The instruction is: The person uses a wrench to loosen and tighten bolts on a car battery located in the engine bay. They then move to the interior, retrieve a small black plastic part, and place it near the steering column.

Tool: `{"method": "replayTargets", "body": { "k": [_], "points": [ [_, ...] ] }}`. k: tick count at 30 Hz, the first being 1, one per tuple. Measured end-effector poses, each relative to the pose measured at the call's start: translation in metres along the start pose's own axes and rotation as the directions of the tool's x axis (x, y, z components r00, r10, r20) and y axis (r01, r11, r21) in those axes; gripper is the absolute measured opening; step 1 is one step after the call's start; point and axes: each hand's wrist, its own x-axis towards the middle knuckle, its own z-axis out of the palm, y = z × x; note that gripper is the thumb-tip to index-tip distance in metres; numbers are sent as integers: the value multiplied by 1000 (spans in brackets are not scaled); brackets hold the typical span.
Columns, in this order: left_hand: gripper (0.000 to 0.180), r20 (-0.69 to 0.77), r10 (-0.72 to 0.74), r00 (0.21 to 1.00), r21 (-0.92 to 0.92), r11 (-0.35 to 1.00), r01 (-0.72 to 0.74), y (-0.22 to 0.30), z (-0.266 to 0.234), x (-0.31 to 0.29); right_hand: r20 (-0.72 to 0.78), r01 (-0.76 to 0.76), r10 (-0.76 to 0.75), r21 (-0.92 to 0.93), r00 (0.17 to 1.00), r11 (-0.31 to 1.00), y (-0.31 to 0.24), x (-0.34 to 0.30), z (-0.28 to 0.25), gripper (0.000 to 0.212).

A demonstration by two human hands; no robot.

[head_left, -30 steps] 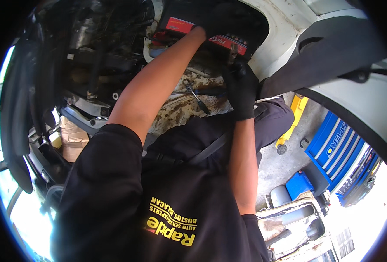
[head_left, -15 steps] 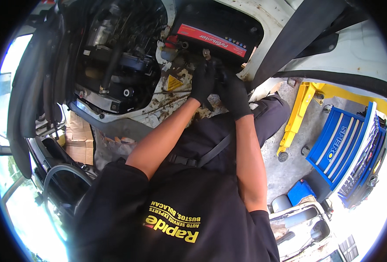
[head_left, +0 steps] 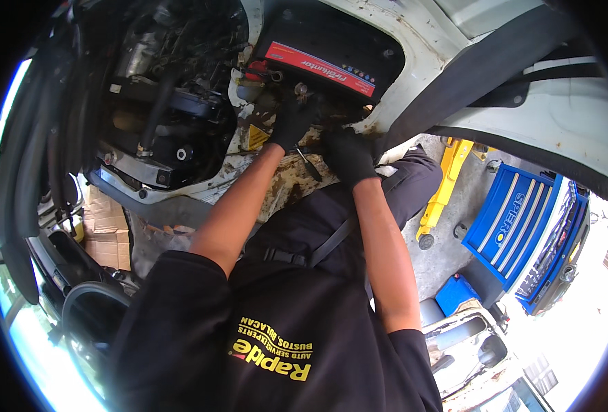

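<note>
1. Your L hand point(head_left: 293, 125), in a blk glove, is by the near edge of the battery point(head_left: 328, 38); a metal clamp point(head_left: 301, 90) shows at its fingertips. Dark on dark, so can't tell if they're closed on it.
2. Your R hand point(head_left: 349, 155), also gloved, is bent just R of the L; tips hidden, can't tell if it grips anything.
3. Battery's blk w/ a red label, sitting beyond both hands.
4. Ratchet point(head_left: 309, 167) w/ blk handle lies on rusty metal point(head_left: 290, 180) btwn your wrists.
5. Yellow sticker point(head_left: 257, 137) is L of your L hand.
6. Well off R: yellow steel arm point(head_left: 443, 196), then blue tool cabinet point(head_left: 499, 226).
</note>
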Motion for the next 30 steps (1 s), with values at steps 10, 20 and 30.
{"method": "replayTargets", "body": {
  "k": [10, 20, 30],
  "points": [
    [35, -13, 186, 982, 137, 974, -183, -39, -16, 19, 31, -42, 41, 40, 999, 998, 0, -4, -5, 23],
    [33, -28, 145, 989, 135, 981, -140, -36, -15, 13, 9, -74, 74, -27, 997, 997, -4, -3, -3, 9],
    [31, 9, 209, 978, 270, 941, -203, -26, -19, 10, -142, -49, 58, 66, 988, 997, -13, 3, -19, 8]
  ]
}}
